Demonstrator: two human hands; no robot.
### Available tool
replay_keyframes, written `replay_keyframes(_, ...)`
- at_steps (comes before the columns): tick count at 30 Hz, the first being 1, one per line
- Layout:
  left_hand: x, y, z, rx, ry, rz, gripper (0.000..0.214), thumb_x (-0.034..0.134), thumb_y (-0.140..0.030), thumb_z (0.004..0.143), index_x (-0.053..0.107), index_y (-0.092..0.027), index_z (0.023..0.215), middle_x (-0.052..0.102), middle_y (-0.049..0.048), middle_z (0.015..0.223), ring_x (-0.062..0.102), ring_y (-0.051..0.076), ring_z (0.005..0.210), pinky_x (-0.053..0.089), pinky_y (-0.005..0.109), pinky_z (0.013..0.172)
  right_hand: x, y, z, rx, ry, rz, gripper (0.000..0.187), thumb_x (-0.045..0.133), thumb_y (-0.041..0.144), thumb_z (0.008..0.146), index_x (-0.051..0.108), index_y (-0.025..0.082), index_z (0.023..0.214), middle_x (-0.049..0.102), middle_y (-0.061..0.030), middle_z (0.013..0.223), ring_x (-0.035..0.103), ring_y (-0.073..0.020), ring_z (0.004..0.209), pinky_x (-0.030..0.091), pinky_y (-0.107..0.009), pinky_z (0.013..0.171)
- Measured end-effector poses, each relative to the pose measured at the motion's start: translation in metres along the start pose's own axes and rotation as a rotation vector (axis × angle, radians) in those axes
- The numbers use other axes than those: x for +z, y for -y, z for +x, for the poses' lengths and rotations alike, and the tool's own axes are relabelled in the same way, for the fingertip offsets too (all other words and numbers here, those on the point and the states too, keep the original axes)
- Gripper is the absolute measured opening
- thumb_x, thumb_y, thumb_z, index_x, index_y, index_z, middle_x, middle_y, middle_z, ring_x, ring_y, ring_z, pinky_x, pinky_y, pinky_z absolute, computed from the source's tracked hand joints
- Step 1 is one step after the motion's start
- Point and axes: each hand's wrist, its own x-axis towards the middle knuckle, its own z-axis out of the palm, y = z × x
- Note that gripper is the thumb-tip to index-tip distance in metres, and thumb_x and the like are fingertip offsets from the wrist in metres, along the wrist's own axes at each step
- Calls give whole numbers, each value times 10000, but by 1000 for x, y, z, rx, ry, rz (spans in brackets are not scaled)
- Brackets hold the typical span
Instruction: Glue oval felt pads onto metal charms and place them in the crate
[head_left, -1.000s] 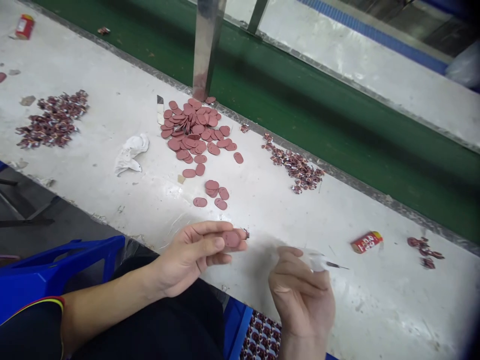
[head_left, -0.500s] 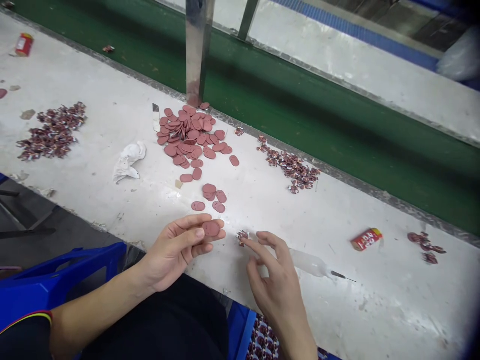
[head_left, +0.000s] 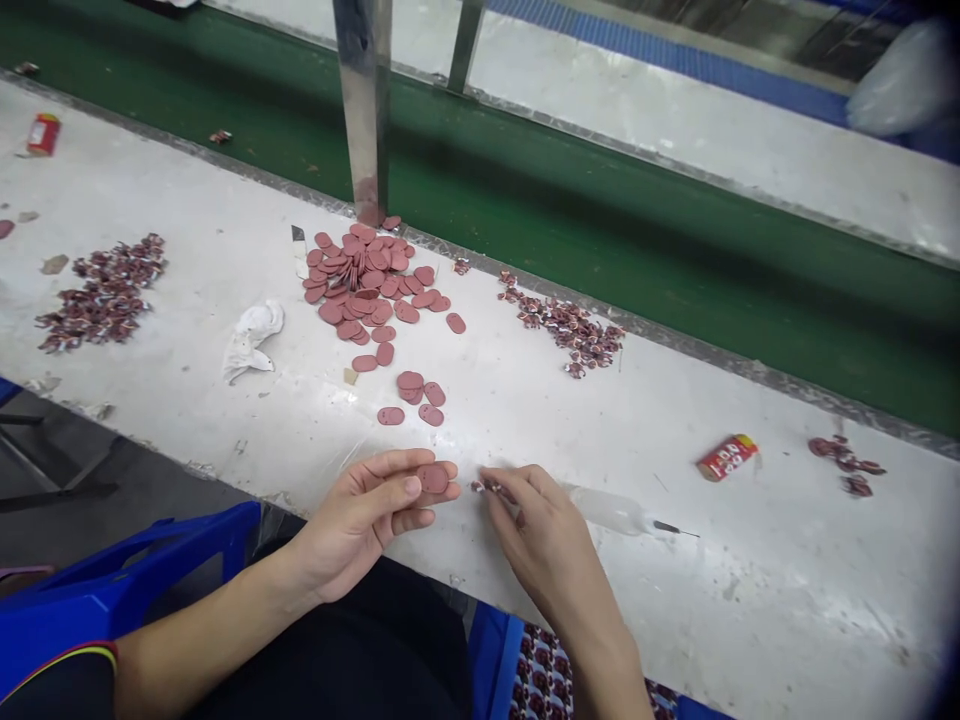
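Observation:
My left hand [head_left: 375, 515] lies palm up at the near edge of the white bench [head_left: 187, 240], its thumb pressing a reddish oval disc [head_left: 433, 478] against the fingertips. My right hand [head_left: 541, 540] rests just to the right, fingertips pinching a small patterned piece [head_left: 484, 487] on the bench surface. A clear squeeze bottle with a thin needle tip [head_left: 622, 515] lies on the bench behind my right hand, not held.
A pile of reddish oval discs [head_left: 367, 285] lies by a metal post [head_left: 365, 100]. Heaps of small patterned pieces [head_left: 570, 330] [head_left: 101, 290], a crumpled white cloth [head_left: 251, 338] and a small red tube [head_left: 726, 457] lie about. A green conveyor belt [head_left: 600, 240] runs behind; a blue crate [head_left: 112, 590] stands below left.
My right hand put the squeeze bottle down on the bench and reached left to a small patterned piece. The left hand kept the oval disc. The view shifted slightly.

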Motion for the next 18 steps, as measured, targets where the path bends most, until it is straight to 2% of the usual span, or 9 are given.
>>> replay_keyframes(3,2,0,1,6,3,7,196,779,-203,865,778,-194,1061,798,99,1168,757,213,1081,589,189,784,0,2,-7,65,-100,124,137,650,284,954,747,242,1041,679,-58,920,630,-198,771,535,-380,714)
replay_keyframes(6,5,2,0,5,10,11,199,792,-210,851,780,-196,1049,801,101,1159,760,220,1074,590,202,782,0,12,-17,72,-182,333,172,570,334,1012,711,290,1100,679,-42,1011,638,-146,716,565,-309,624)
replay_keyframes(8,8,4,-1,3,16,25,198,800,-210,843,785,-204,1041,802,95,1159,762,219,1064,588,209,784,-1,23,-24,63,-223,549,180,565,341,1016,719,330,1109,680,-21,1021,654,-126,710,590,-290,629)
replay_keyframes(11,13,6,-4,22,40,71,191,817,-223,828,799,-227,1018,807,80,1150,760,218,1065,586,222,798,-2,42,-30,133,-227,834,126,682,305,953,784,342,1018,729,0,909,691,-122,698,615,-263,655)
replay_keyframes(15,19,7,-6,97,80,180,179,840,-235,805,814,-245,981,817,51,1117,755,196,1040,587,223,798,-3,61,-29,248,-205,784,57,770,269,882,817,292,905,740,10,699,698,-120,609,614,-211,610)
replay_keyframes(18,21,8,-5,136,133,197,194,838,-208,803,812,-242,992,821,46,1096,755,190,1024,594,271,882,-3,65,-27,237,-191,714,63,768,273,880,818,273,919,756,3,721,696,-122,617,614,-210,615)
